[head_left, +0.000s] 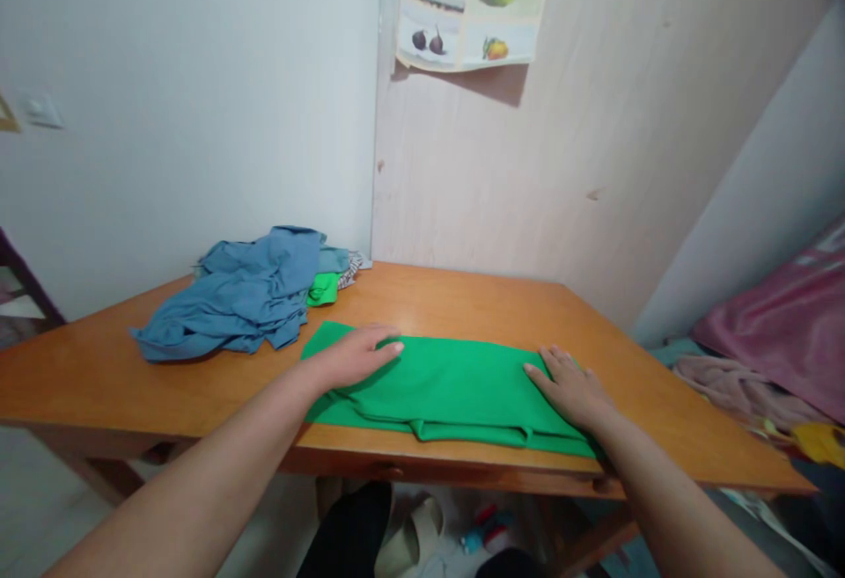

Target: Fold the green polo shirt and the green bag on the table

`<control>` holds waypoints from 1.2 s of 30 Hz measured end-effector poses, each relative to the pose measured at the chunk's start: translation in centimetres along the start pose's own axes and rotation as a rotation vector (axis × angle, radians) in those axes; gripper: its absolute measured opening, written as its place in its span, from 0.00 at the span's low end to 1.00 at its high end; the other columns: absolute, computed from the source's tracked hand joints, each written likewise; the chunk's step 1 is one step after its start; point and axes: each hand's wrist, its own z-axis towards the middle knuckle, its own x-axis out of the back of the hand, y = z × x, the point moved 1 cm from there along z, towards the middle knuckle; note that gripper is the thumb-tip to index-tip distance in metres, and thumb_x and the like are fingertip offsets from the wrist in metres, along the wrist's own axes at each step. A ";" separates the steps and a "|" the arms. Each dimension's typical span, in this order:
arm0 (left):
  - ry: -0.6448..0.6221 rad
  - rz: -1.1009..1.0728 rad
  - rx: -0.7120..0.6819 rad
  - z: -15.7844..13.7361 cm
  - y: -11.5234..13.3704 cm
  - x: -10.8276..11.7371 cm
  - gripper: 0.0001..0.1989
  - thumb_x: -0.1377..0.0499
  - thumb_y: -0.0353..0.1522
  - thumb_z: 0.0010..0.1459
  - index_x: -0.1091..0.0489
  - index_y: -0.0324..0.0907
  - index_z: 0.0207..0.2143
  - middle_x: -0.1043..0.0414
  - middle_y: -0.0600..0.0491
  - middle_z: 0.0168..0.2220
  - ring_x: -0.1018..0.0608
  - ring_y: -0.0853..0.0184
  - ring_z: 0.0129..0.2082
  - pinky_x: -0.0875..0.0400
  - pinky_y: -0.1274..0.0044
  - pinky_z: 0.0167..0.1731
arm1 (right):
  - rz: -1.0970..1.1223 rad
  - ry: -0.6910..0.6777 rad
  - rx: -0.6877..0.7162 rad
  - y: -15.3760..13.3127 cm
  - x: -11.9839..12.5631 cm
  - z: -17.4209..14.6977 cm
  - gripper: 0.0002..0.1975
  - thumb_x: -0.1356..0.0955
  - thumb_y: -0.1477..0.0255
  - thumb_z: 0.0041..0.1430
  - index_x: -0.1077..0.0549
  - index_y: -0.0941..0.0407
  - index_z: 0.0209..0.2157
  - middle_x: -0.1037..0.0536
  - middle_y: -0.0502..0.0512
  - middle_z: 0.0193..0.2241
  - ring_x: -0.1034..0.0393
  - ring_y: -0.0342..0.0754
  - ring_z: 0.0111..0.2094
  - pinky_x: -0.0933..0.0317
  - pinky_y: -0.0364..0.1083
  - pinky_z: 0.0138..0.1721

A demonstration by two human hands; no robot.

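A green piece of clothing (pixel 455 384), folded into a long strip, lies along the front of the wooden table. Its lower edge is slightly rumpled and reaches the table's front edge. My left hand (pixel 360 355) rests flat on its left part, the thumb stretched out to the right. Over on the right end, my right hand (pixel 571 387) lies with its fingers spread on the cloth. Both hands are open and press on the fabric without gripping it. What kind of garment it is cannot be made out.
A heap of crumpled blue clothing (pixel 247 292) sits at the back left of the table (pixel 475 296), with a small green cloth (pixel 323 289) and a patterned one beside it. Fabrics (pixel 779 323) are piled beyond the right edge. A fruit poster (pixel 472 6) hangs on the wall.
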 end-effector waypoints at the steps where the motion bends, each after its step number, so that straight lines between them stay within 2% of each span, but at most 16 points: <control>1: 0.082 -0.044 0.016 -0.2 -0.4 0.7 0.28 0.51 0.49 0.64 0.29 0.42 0.55 0.29 0.47 0.57 0.29 0.58 0.57 0.39 0.69 0.59 | -0.007 0.007 0.003 0.1 -0.1 0.0 0.44 0.51 0.43 0.62 0.48 0.58 0.68 0.48 0.62 0.68 0.55 0.62 0.68 0.58 0.67 0.64; 6: 0.454 -0.059 0.178 -2.1 -3.4 4.3 0.20 0.50 0.43 0.62 0.26 0.41 0.44 0.22 0.50 0.43 0.23 0.59 0.44 0.31 0.70 0.47 | -0.057 0.060 0.025 1.0 -0.8 0.4 0.41 0.51 0.45 0.63 0.44 0.58 0.67 0.46 0.63 0.67 0.54 0.64 0.67 0.56 0.71 0.62; 9: 0.556 0.007 0.324 -3.7 -5.1 5.3 0.17 0.50 0.41 0.61 0.26 0.41 0.37 0.23 0.51 0.35 0.24 0.61 0.37 0.32 0.73 0.38 | -0.084 0.095 0.044 0.8 -0.8 1.1 0.39 0.50 0.49 0.64 0.41 0.61 0.65 0.44 0.65 0.67 0.54 0.66 0.67 0.57 0.73 0.61; 11: 0.548 0.040 0.391 -4.6 -5.7 5.4 0.16 0.49 0.40 0.61 0.26 0.41 0.34 0.23 0.51 0.33 0.24 0.61 0.35 0.34 0.74 0.34 | -0.059 0.126 0.098 -0.3 -0.6 1.5 0.39 0.49 0.50 0.64 0.41 0.63 0.65 0.45 0.66 0.66 0.55 0.65 0.68 0.57 0.71 0.63; 15: 0.483 0.068 0.480 -5.9 -5.8 4.7 0.16 0.47 0.43 0.60 0.27 0.42 0.31 0.25 0.52 0.30 0.26 0.63 0.32 0.39 0.75 0.29 | 0.088 0.163 0.288 -3.9 -0.2 1.6 0.41 0.49 0.48 0.64 0.43 0.64 0.66 0.49 0.64 0.68 0.60 0.59 0.69 0.56 0.60 0.66; 17: 0.445 0.047 0.501 -6.2 -5.6 4.2 0.16 0.46 0.44 0.59 0.28 0.42 0.29 0.26 0.53 0.27 0.27 0.64 0.29 0.41 0.76 0.27 | 0.140 0.116 0.358 -5.5 -0.5 1.3 0.42 0.49 0.47 0.64 0.44 0.64 0.67 0.50 0.62 0.68 0.61 0.56 0.69 0.57 0.56 0.67; 19: 0.426 -0.007 0.507 -6.6 -5.3 3.7 0.16 0.45 0.44 0.57 0.29 0.42 0.26 0.28 0.54 0.25 0.29 0.64 0.28 0.42 0.77 0.25 | 0.149 0.045 0.395 -6.4 -1.2 1.1 0.42 0.49 0.46 0.63 0.44 0.63 0.67 0.48 0.62 0.68 0.60 0.57 0.69 0.59 0.57 0.67; 21: 0.436 -0.072 0.506 -6.8 -4.9 3.4 0.17 0.43 0.45 0.55 0.30 0.42 0.24 0.32 0.55 0.23 0.30 0.65 0.26 0.44 0.77 0.24 | 0.139 0.007 0.407 -6.7 -1.9 0.9 0.42 0.48 0.46 0.63 0.44 0.62 0.67 0.46 0.61 0.67 0.58 0.57 0.68 0.59 0.59 0.67; 25: 0.487 -0.185 0.467 -7.0 -3.7 3.2 0.18 0.41 0.47 0.53 0.34 0.42 0.23 0.38 0.58 0.21 0.35 0.68 0.24 0.47 0.78 0.22 | 0.133 0.021 0.417 -6.4 -2.6 1.1 0.42 0.49 0.45 0.63 0.44 0.60 0.67 0.45 0.60 0.67 0.58 0.58 0.68 0.58 0.60 0.67; 28: 0.544 -0.256 0.436 -6.7 -2.6 3.1 0.16 0.43 0.44 0.55 0.36 0.43 0.24 0.41 0.60 0.21 0.37 0.70 0.23 0.47 0.79 0.22 | 0.129 0.007 0.416 -6.4 -2.5 1.3 0.42 0.49 0.45 0.63 0.44 0.61 0.67 0.46 0.61 0.67 0.58 0.58 0.69 0.59 0.61 0.67; 31: 0.597 -0.295 0.464 -6.4 -2.1 3.1 0.12 0.46 0.40 0.58 0.36 0.43 0.26 0.39 0.59 0.21 0.36 0.70 0.22 0.45 0.79 0.23 | 0.126 0.010 0.406 -6.5 -2.2 1.2 0.41 0.49 0.46 0.63 0.44 0.60 0.67 0.45 0.60 0.67 0.58 0.58 0.68 0.59 0.60 0.67; 34: 0.596 -0.217 0.537 -6.8 -2.3 3.4 0.09 0.47 0.38 0.59 0.35 0.43 0.30 0.36 0.58 0.22 0.33 0.68 0.23 0.43 0.79 0.24 | 0.122 0.013 0.407 -6.7 -2.1 1.1 0.40 0.48 0.46 0.64 0.45 0.58 0.67 0.45 0.58 0.67 0.58 0.57 0.68 0.59 0.60 0.67; 36: 0.517 -0.047 0.573 -7.3 -2.5 3.6 0.06 0.45 0.36 0.59 0.33 0.43 0.32 0.32 0.56 0.24 0.30 0.66 0.25 0.41 0.77 0.27 | 0.121 0.005 0.403 -6.8 -1.9 1.0 0.40 0.49 0.46 0.64 0.45 0.58 0.68 0.46 0.58 0.67 0.58 0.57 0.68 0.59 0.60 0.67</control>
